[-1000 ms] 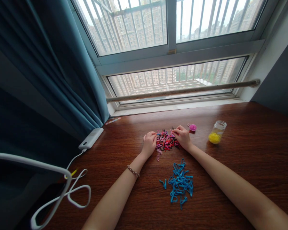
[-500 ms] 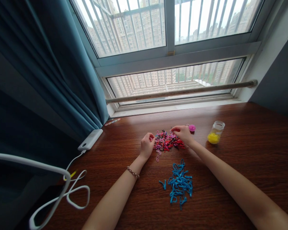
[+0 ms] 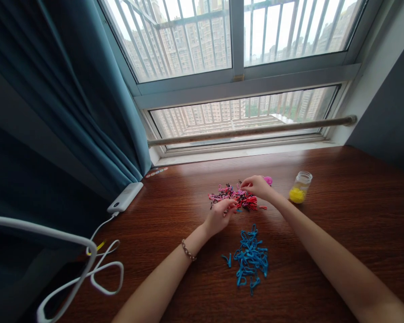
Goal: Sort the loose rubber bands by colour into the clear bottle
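A mixed pile of small elastic hair ties (image 3: pixel 249 202), in pink, red and black, lies in the middle of the wooden table. My left hand (image 3: pixel 220 215) is at the pile's near edge, its bent fingers closed at the tips. A bit of blue hair tie (image 3: pixel 239 210) shows by those fingertips. Over the far right side of the pile, my right hand (image 3: pixel 258 187) has thumb and finger pinched together among the ties; what they grip is too small to make out. Closer to me lies a separate heap of blue hair ties (image 3: pixel 252 258), with a few loose ones on its left.
A clear jar (image 3: pixel 301 183) with yellow contents stands to the right. Partly hidden behind my right hand is a pink round object (image 3: pixel 268 180). A white power bank (image 3: pixel 125 197) with a cable lies at the left by the blue curtain (image 3: pixel 121 148). The window is beyond.
My left hand has moved right, from the pile's left side to its near edge. My right hand stays almost in place, pinched. A small red tie now lies out at the pile's right.
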Demonstrator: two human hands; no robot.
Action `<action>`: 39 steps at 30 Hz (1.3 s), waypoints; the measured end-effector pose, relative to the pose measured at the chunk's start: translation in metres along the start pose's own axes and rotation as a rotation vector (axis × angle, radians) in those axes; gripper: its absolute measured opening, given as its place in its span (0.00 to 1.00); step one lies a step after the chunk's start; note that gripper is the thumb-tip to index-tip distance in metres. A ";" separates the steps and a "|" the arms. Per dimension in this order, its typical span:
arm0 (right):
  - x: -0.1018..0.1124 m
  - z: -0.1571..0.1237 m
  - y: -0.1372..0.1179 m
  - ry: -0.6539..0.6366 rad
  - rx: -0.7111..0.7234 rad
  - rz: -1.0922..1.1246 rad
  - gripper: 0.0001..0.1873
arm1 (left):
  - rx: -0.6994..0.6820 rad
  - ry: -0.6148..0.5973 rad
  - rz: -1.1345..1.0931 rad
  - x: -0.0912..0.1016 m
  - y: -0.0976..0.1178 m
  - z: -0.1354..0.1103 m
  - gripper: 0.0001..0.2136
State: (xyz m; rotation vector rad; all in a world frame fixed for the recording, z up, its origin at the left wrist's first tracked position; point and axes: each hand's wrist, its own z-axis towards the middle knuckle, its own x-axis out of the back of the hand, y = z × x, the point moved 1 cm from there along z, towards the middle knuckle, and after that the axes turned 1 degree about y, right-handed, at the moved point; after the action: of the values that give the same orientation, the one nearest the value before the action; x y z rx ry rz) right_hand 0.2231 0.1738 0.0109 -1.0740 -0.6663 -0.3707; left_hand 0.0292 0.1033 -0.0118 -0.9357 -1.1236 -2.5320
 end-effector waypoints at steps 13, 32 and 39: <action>-0.034 -0.008 0.018 0.096 0.186 -0.358 0.10 | -0.080 -0.017 0.233 0.003 -0.012 0.002 0.11; -0.056 -0.009 -0.005 0.112 -0.053 0.451 0.08 | 0.072 0.164 0.179 0.007 -0.029 0.008 0.05; -0.052 -0.009 0.001 0.086 0.007 0.283 0.04 | 0.197 0.262 0.262 0.008 -0.032 0.008 0.05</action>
State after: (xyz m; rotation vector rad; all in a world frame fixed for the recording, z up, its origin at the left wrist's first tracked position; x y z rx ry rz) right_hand 0.1877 0.1643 -0.0267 -1.1213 -0.4317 -0.1685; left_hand 0.0129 0.1308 -0.0214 -0.6333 -1.0687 -2.2093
